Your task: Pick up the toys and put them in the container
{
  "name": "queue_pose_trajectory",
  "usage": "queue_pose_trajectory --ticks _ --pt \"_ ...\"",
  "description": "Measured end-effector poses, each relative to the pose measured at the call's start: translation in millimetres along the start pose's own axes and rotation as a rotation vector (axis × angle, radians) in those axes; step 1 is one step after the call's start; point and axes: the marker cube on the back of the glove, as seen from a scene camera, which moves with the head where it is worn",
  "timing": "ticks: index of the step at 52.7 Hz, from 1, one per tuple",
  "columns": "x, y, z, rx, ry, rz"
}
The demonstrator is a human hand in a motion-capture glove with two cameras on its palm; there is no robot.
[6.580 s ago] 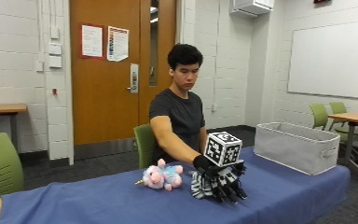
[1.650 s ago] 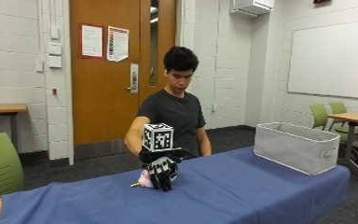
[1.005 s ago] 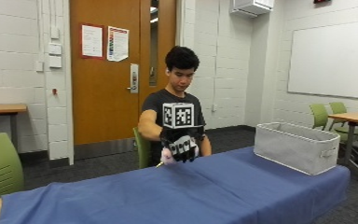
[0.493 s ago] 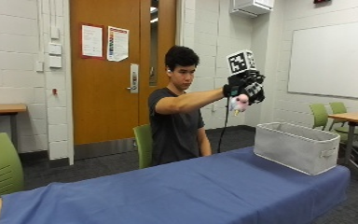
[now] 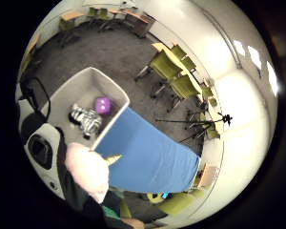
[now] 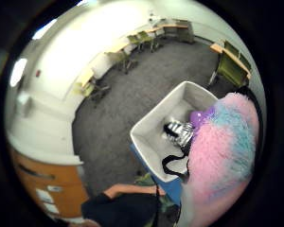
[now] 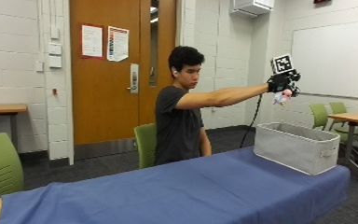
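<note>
Blue cloth [image 7: 185,191] covers your table. Your gloved right hand [image 7: 280,84] grips a pink plush toy [image 7: 282,97] high above the gray bin [image 7: 297,147].

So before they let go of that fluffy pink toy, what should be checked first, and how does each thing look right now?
1. Pink toy gripped by the gloved right hand: ok.
2. Hand raised above the grey container: ok.
3. Toy directly over the opening: cannot tell.
4. Room left inside beside the zebra toy and purple toy: ok.
5. Container standing on the blue table: ok.
</note>
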Motion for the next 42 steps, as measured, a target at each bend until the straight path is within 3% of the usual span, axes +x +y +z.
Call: queue_pose_trajectory --ticks 4,9,17,22,33,36,39,42 --pt "26.2 -0.2 7.9 -0.012 -0.027 -0.053" --pt "12.8 -9.6 21.7 -0.025 -0.012 0.037" --pt "7.2 -5.0 40.7 -0.052 -0.014 -0.08" --pt "19.1 0.8 52.0 -0.147 0.052 -0.08" --pt "53.0 19.9 44.6 -0.132 0.084 -0.095" --pt "28.3 23.3 40.7 -0.13 0.068 -0.043" --pt "-14.5 23.1 37.2 -0.118 0.006 0.102" --pt "17.2 43.3 35.3 -0.126 0.171 0.151"
